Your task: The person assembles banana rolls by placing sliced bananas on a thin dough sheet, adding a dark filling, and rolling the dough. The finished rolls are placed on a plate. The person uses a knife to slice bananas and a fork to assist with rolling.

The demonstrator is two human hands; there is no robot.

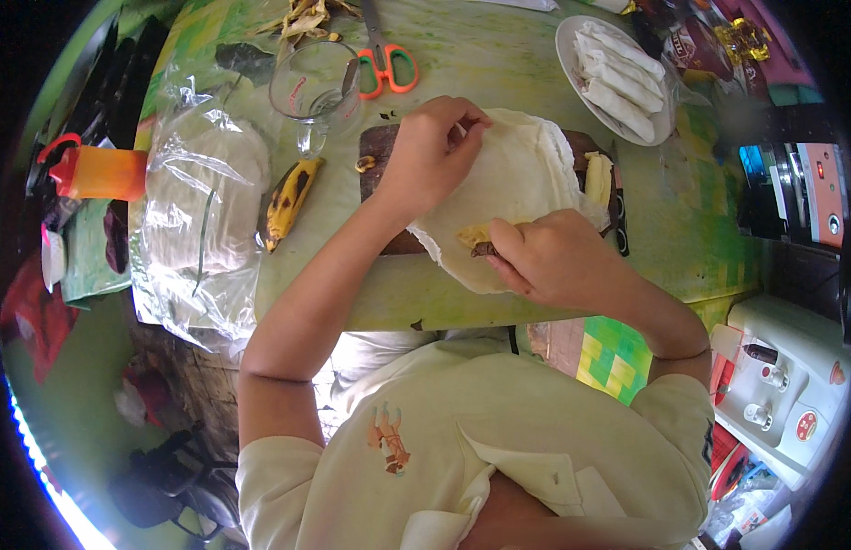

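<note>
Here, toward the front edge of the table [320, 286], the right hand [561, 261] has its fingers clamped on a dark brown piece [483, 248], over the pale wrapper [522, 174], which passes the board's [376, 147] front edge. Farther, the left hand's [435, 151] fingers are curled; their grip I cannot tell.

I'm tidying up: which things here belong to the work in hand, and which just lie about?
Likely in use: yellow-brown piece, pale wrapper, dark board, peeled banana, spotted banana, white rolls, bagged sheets.

Probably lying about: scissors, clear glass, orange bottle.
</note>
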